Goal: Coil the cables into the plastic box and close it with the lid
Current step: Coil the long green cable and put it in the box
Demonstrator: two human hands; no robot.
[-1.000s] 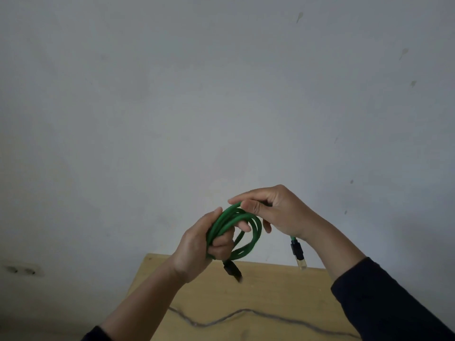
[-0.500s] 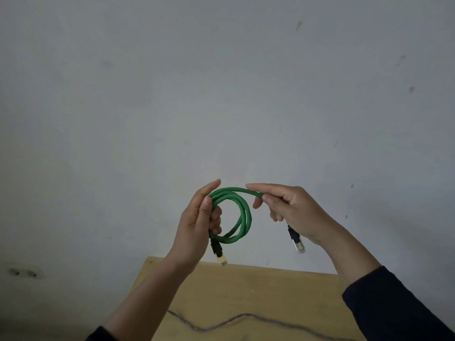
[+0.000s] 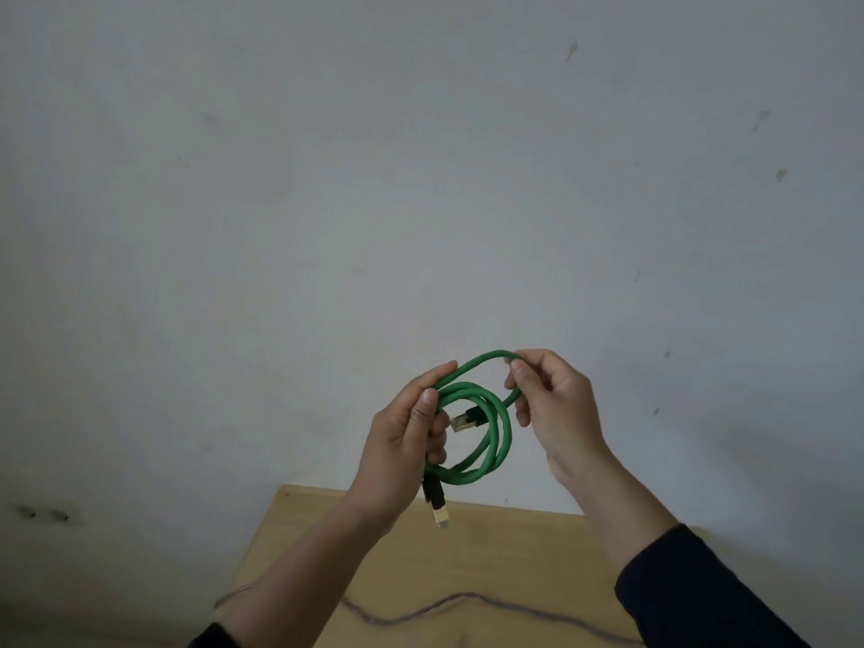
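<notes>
A green network cable [image 3: 496,434] is wound into a few loops in the air above the table's far end. My left hand [image 3: 402,441] grips the left side of the coil. My right hand [image 3: 554,406] pinches the top loop between thumb and fingers. One black plug with a clear tip [image 3: 436,507] hangs below my left hand. The other plug [image 3: 466,419] pokes into the middle of the coil. The plastic box and its lid are out of view.
A pale wooden table [image 3: 505,568] lies below my hands, its far edge against a plain grey wall [image 3: 421,180]. A thin grey cable [image 3: 435,605] snakes across the tabletop. A wall socket [image 3: 42,513] sits low at the left.
The coil has gained a loop. My right hand has slid along the cable to its top, and the free plug that hung under that hand now sits inside the coil.
</notes>
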